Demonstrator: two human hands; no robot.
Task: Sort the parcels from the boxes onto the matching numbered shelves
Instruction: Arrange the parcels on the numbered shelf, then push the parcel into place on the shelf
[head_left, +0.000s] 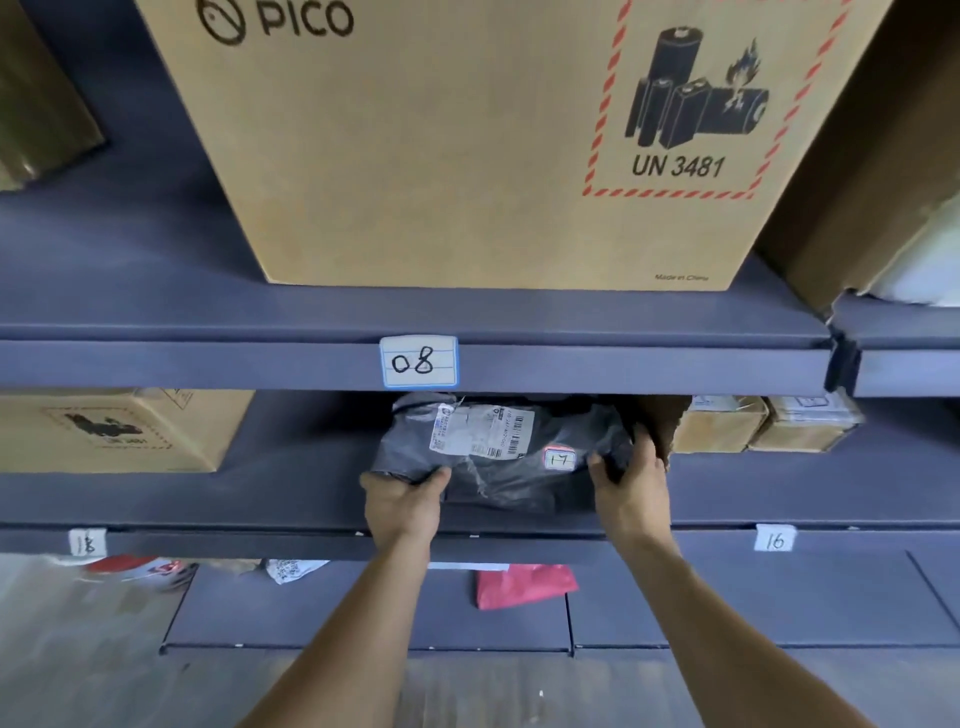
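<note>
A dark grey plastic parcel lies on the middle shelf, with a white shipping label and a small tag reading 17. My left hand grips its near left corner. My right hand grips its right end, fingers curled round the bag. The shelf edge above carries a label 08. Labels 18 and 16 sit on the edge of the parcel's shelf, left and right of my arms.
A large PICO cardboard box fills the shelf above. A brown box stands left of the parcel; small cartons stand to its right. On the lowest shelf lie a pink bag, a white parcel and a red-white one.
</note>
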